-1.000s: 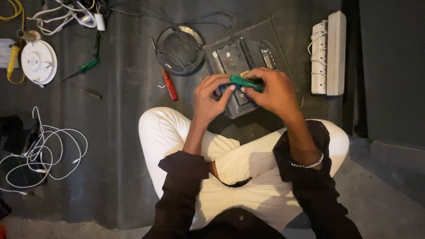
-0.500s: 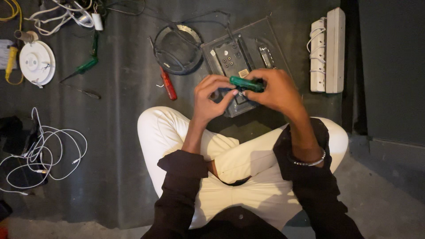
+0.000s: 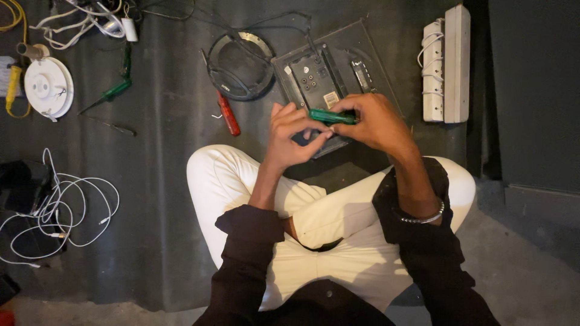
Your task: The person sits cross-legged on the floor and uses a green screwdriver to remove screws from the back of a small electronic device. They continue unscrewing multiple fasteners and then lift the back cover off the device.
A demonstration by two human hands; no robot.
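**Both hands on one green screwdriver above the dark panel**

You hold a green-handled screwdriver (image 3: 331, 116) level between your two hands, just above the lower edge of a dark rectangular panel (image 3: 314, 75) that lies on the grey mat (image 3: 163, 181) in front of your crossed legs. Your right hand (image 3: 374, 124) has its grip clenched around the handle's right end; your left hand (image 3: 290, 136) pinches the left end, and its fingertips hide the tip, so you cannot tell whether a blade is fitted or what it meets. Your hands also cover the panel's lower part.

Counting outward: one panel, with one dark ring (image 3: 238, 65) just left of it, wires running across both. One red-handled screwdriver (image 3: 228, 115) lies below the ring, near your left hand. Farther left lies one more green-handled screwdriver (image 3: 109, 93), with one thin dark tool (image 3: 112, 125) beneath it, too small to identify. One round white fitting (image 3: 47, 87) sits at the far left, beside a yellow cable (image 3: 12, 90) cut off by the frame edge. One loose coil of white cable (image 3: 60, 211) lies lower left, partly over a dark object you cannot make out. A tangle of white wires (image 3: 78, 21) is cropped at the top. Two white power strips (image 3: 446, 63) stand side by side on the right.
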